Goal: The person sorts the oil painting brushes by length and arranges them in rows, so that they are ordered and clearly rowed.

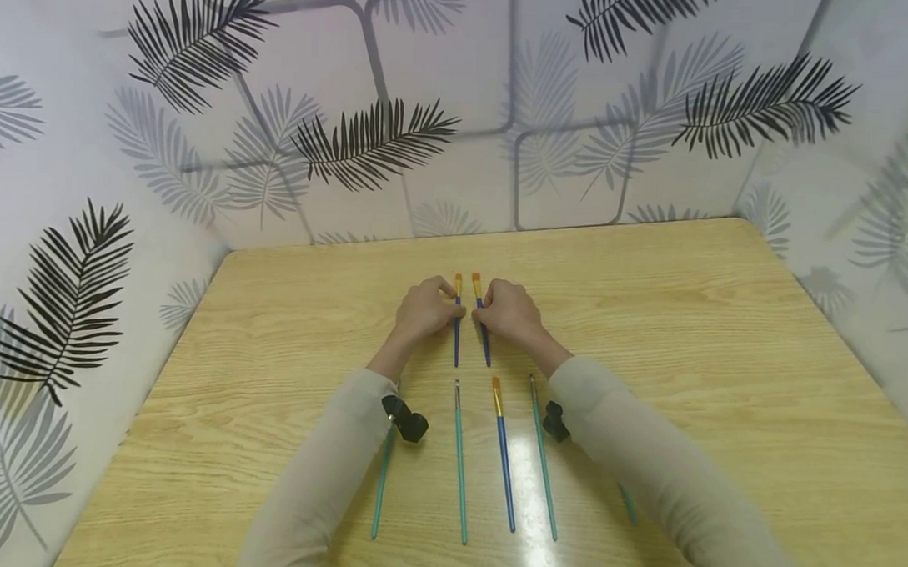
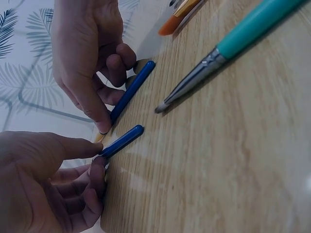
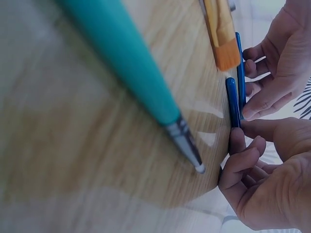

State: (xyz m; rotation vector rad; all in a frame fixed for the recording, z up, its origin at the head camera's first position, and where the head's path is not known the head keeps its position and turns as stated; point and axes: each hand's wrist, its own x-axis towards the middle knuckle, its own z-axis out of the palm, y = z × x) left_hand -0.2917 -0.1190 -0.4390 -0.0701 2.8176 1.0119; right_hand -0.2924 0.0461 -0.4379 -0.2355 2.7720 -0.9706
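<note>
Near the far side of the table, my left hand [image 1: 425, 309] pinches a small paintbrush [image 1: 456, 342] with a dark blue handle and flat orange bristles. Just to its right, my right hand [image 1: 510, 309] pinches a matching paintbrush [image 1: 486, 348] between thumb and fingers. Both brushes point bristles-away from me, side by side with a narrow gap. Their blue handle ends show in the left wrist view, where the left hand [image 2: 48, 179] is lower and the right hand [image 2: 87, 58] upper. The right wrist view shows the right hand [image 3: 272, 179] below the left.
Nearer me lie a teal paintbrush [image 1: 460, 476], a larger blue paintbrush [image 1: 505, 469] with orange bristles and another teal paintbrush [image 1: 545, 470]. A teal brush [image 1: 381, 494] is partly under the left arm, a teal handle [image 1: 628, 505] by the right sleeve. Patterned walls border the wooden table [image 1: 256, 352].
</note>
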